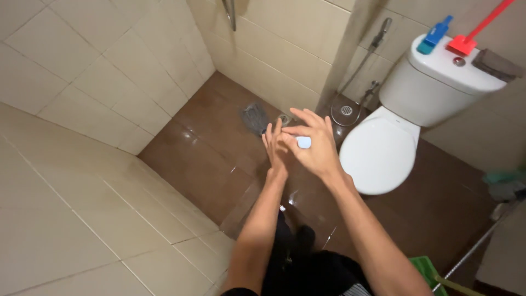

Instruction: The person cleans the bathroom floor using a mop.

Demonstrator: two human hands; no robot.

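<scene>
Your hands meet in front of you, above the wet brown floor [219,159]. Your right hand [313,143] lies across the top, its back to the camera, fingers [309,118] spread and slightly curled. Your left hand [274,148] stands edge-on beneath it, fingers [272,131] straight and pointing away from you, palm pressed against the right palm.

A small pale-blue soap [303,142] shows just under your right thumb, between the two hands. Only one corner of it is visible; the rest is hidden behind the right fingers. It looks held between the palms, with the right fingers loosely bent over it and the left fingers flat against it. You cannot tell how firmly either hand grips it.

Beyond your fingertips, on the floor, lies a dark scrubber [254,118], and just past it a round drain [283,118]. To the right of your right fingers is a white toilet [381,153] with its lid down. On its tank [438,82] rest a blue bottle [434,35], a red brush [463,44] with a long handle, and a dark cloth [496,64]. A spray hose [361,66] hangs on the wall beside the tank, above a second drain [346,110]. Cream tiles [82,82] cover the walls to the left of your left fingers. Near your right elbow, a green object [424,268] sits low at the edge.
</scene>
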